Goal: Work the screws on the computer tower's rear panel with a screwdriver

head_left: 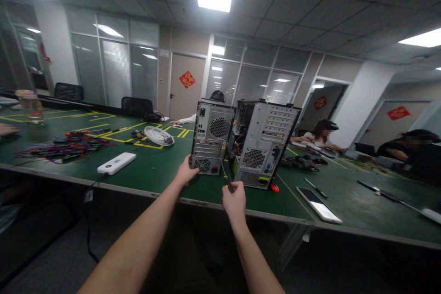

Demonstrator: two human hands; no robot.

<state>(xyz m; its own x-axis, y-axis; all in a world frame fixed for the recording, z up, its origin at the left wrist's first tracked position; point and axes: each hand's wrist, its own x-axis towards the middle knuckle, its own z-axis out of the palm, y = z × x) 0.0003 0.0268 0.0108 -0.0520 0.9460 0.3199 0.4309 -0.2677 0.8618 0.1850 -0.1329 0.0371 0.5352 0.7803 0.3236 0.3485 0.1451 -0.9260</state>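
A grey desktop computer case (211,147) stands upright at the table's front edge, its rear panel facing me. My left hand (187,170) grips the lower left edge of that case, thumb against the rear panel, other fingers mostly hidden behind the side. Between the fingers of my right hand (234,195) is a screwdriver (226,180) with a black and yellow handle. Its shaft points up at the case's lower right rear edge; whether the tip touches a screw I cannot tell. Close on the right, a second computer case (263,147) stands with its side open and parts showing.
On the green table (144,183) lie a white power bank (116,163), a heap of thin wires (65,147), a white round basket-like item (158,136) and a phone (319,204). Black cables (303,163) lie right of the cases. Other people sit across the table.
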